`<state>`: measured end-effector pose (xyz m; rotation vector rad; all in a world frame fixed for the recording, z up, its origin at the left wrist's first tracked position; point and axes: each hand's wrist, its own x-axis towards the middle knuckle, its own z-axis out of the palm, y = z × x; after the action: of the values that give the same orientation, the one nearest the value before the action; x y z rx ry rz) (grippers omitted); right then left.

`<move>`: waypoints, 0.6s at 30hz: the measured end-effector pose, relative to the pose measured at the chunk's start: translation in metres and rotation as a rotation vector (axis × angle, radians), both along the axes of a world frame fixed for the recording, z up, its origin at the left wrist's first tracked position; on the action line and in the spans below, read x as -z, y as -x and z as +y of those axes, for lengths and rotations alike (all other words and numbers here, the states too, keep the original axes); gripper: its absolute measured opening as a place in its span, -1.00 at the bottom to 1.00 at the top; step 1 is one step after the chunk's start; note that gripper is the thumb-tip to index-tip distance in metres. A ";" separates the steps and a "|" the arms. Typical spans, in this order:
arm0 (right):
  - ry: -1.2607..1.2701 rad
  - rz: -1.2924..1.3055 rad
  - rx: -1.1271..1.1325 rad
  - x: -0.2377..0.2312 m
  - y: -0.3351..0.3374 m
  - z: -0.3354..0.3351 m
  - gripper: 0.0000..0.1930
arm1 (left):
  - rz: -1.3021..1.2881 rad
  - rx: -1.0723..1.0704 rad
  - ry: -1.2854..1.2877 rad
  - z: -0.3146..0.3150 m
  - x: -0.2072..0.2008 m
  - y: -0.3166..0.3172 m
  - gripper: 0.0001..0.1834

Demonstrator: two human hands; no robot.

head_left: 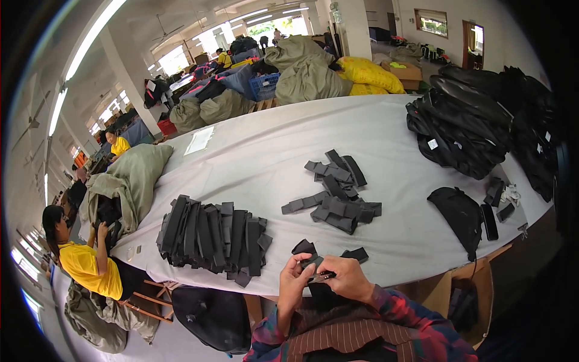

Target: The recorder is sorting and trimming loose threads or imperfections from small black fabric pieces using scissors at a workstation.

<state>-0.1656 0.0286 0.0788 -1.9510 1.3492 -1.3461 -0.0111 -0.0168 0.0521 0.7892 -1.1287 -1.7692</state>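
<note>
Evidently, the left hand is pinching a black strip, whose end is showing just beyond it, while the right hand is gripping a small dark tool, presumably so that the strip is lying steady against it. Left of the grip, a row of strips is standing packed; beyond it, a loose heap is spreading, probably for easy reach. The hands are hiding most of the strip and tool, so I'm not making out the tip.

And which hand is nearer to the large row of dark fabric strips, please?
Left. The left hand is to the right of the row of dark fabric strips, apart from it; the right hand is farther right, beyond the left hand.
</note>
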 end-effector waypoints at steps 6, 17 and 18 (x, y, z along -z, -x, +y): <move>-0.122 -0.219 -0.027 -0.006 0.018 -0.003 -0.86 | -0.008 0.023 0.011 0.007 -0.001 0.006 -0.69; 0.197 -0.148 0.112 -0.080 0.064 -0.055 -0.65 | 0.157 -0.176 0.013 -0.023 -0.028 0.008 -0.72; 0.070 -0.148 0.042 -0.060 0.059 -0.047 -0.72 | 0.138 -0.200 0.009 -0.025 -0.028 0.011 -0.73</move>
<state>-0.2247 -0.0186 0.1385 -1.8367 1.2952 -1.5441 -0.0224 -0.0419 0.0802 0.7359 -0.9332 -1.6237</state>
